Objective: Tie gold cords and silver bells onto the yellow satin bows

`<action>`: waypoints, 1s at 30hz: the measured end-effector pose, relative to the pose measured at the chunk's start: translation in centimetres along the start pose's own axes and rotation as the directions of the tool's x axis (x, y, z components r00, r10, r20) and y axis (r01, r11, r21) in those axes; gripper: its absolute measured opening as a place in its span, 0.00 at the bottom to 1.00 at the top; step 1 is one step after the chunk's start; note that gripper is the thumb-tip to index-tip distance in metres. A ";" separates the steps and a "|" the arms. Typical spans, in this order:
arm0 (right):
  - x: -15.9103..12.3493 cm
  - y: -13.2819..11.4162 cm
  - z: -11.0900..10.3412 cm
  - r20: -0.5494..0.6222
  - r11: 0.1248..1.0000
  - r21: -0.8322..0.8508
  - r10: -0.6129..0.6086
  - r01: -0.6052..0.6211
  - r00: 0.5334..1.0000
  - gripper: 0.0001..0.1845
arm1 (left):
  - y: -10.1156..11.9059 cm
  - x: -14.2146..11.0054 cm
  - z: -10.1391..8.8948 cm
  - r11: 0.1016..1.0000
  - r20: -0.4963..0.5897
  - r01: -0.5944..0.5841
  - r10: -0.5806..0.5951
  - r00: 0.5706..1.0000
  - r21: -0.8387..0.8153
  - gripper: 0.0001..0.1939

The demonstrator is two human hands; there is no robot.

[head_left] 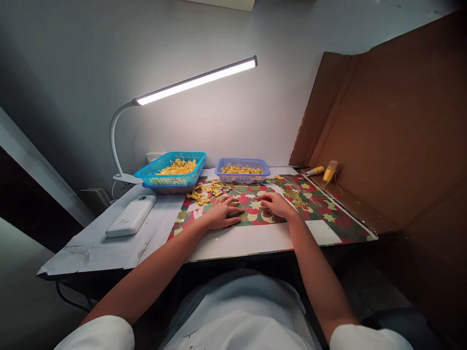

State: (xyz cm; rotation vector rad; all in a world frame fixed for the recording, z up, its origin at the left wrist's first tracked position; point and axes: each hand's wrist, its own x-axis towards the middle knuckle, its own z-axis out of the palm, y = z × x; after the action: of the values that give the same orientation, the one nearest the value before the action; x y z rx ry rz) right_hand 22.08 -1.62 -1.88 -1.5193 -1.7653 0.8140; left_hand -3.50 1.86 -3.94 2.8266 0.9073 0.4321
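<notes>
My left hand (pixel 222 214) rests on the patterned red, green and yellow sheet (pixel 326 206), its fingers spread out to the right. Across a small gap, my right hand (pixel 276 204) is curled with thumb and fingers brought together, fingertips pointing left. Whatever sits between those fingertips is too small to make out. Just beyond my left hand lies a loose pile of yellow leaf-like pieces (pixel 200 195), with thin gold stems among them. A tangle of fine gold strands (pixel 296 198) lies to the right of my right hand.
A teal basket (pixel 146 174) of yellow pieces stands stacked on a blue one at back left. Behind the sheet is a purple basket (pixel 241 179) with gold pieces. A white power bank (pixel 127 219), a lit lamp (pixel 199 80), a yellow-capped bottle (pixel 330 171) and cardboard (pixel 394 112) surround the work area.
</notes>
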 end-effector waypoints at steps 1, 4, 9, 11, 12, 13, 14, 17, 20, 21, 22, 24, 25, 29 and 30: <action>0.1 0.3 -0.3 -0.024 0.999 -0.037 0.004 -0.005 1.000 0.10 | 0.0 0.0 -0.1 1.000 -0.006 -0.002 0.002 1.000 -0.005 0.20; 0.2 1.3 -1.3 -0.062 0.983 -0.165 0.072 -0.081 0.995 0.08 | 0.1 0.0 0.0 1.000 -0.027 0.002 -0.002 1.000 -0.013 0.20; 0.9 2.0 -1.7 -0.286 0.992 0.117 0.070 -0.038 0.956 0.06 | 0.0 0.2 -0.1 0.998 -0.047 -0.021 0.018 0.999 -0.058 0.18; 1.3 1.8 -1.4 -0.385 0.951 0.302 0.051 0.074 0.921 0.10 | -0.4 0.3 -0.6 0.995 -0.135 -0.021 0.008 0.991 -0.095 0.17; 1.5 1.7 -1.2 -0.413 0.923 0.365 0.047 0.118 0.910 0.12 | -0.8 0.3 -1.0 0.994 -0.217 0.011 -0.035 0.976 -0.111 0.16; 1.7 1.6 -1.1 -0.431 0.900 0.408 0.043 0.152 0.901 0.14 | -1.3 0.3 -1.4 0.989 -0.311 0.067 -0.106 0.945 -0.133 0.15; 1.8 1.6 -0.9 -0.447 0.885 0.431 0.041 0.175 0.894 0.15 | -1.9 0.2 -1.7 0.977 -0.387 0.150 -0.198 0.901 -0.152 0.14; 2.0 1.5 -0.6 -0.497 0.888 0.410 0.027 0.208 0.867 0.17 | -3.6 -0.1 -2.4 0.907 -0.317 0.329 -0.404 0.858 -0.265 0.16; 2.0 1.3 0.1 -0.480 0.921 0.339 -0.007 0.193 0.877 0.17 | -4.3 -0.1 -2.0 0.860 -0.199 0.334 -0.431 0.880 -0.386 0.17; 1.9 1.2 0.5 -0.450 0.935 0.307 -0.022 0.178 0.893 0.17 | -4.3 0.0 -1.7 0.863 -0.198 0.331 -0.427 0.883 -0.382 0.17; 1.8 1.0 0.9 -0.412 0.948 0.270 -0.042 0.166 0.910 0.17 | -4.2 0.2 -1.5 0.873 -0.207 0.332 -0.421 0.883 -0.358 0.16; 1.6 0.4 1.8 -0.318 0.966 0.197 -0.097 0.165 0.943 0.16 | -3.9 0.5 -1.0 0.890 -0.219 0.349 -0.418 0.882 -0.294 0.14; 1.4 0.1 2.3 -0.265 0.969 0.174 -0.126 0.176 0.956 0.15 | -3.7 0.7 -0.9 0.893 -0.218 0.353 -0.417 0.883 -0.278 0.13; 0.9 -0.9 4.2 -0.126 0.956 0.211 -0.182 0.206 0.975 0.13 | -2.8 1.0 -0.7 0.868 -0.271 0.274 -0.405 0.873 -0.414 0.12; 0.8 -1.1 4.6 -0.112 0.949 0.227 -0.195 0.216 0.974 0.13 | -2.4 1.0 -0.7 0.841 -0.295 0.232 -0.409 0.863 -0.489 0.12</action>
State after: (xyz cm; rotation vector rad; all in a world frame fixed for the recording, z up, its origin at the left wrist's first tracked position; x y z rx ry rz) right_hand 17.63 -1.14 -3.64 -1.1745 -1.6616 0.8075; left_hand -4.22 4.48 -3.61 2.1500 1.1629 1.0297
